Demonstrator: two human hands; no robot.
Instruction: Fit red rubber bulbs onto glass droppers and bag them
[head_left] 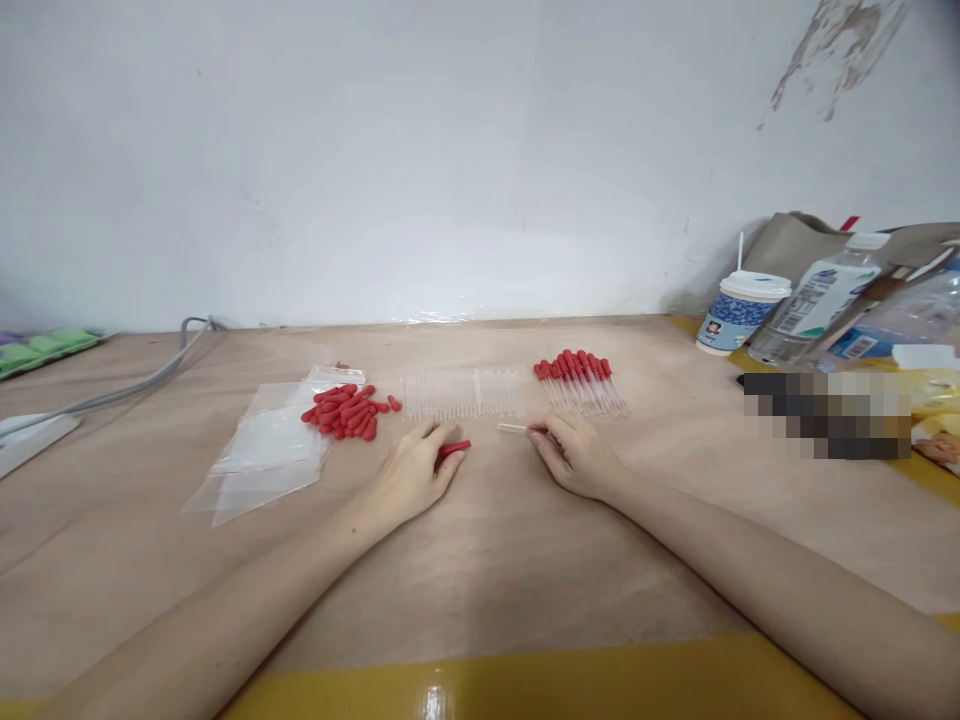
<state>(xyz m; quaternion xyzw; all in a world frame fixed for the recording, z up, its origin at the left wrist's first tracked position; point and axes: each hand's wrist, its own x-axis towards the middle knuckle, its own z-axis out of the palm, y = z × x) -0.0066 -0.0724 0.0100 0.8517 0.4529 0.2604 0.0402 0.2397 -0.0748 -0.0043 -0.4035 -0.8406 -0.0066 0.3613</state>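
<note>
My left hand (415,470) rests on the brown table (480,560), fingers closed on a red rubber bulb (454,448) that sticks out to the right. My right hand (574,455) pinches the end of a clear glass dropper tube (513,428) that points left toward the bulb, a short gap between them. Behind the hands lies a row of clear tubes (463,392). Left of that is a pile of loose red bulbs (346,410). Right of it lie several finished droppers with red bulbs (581,380).
Clear plastic zip bags (266,450) lie at the left. A grey cable (127,388) runs to the far left. At the right stand a paper cup with a straw (739,312), plastic bottles (814,300) and a brown bag (802,245). Yellow tape edges the table front (525,685).
</note>
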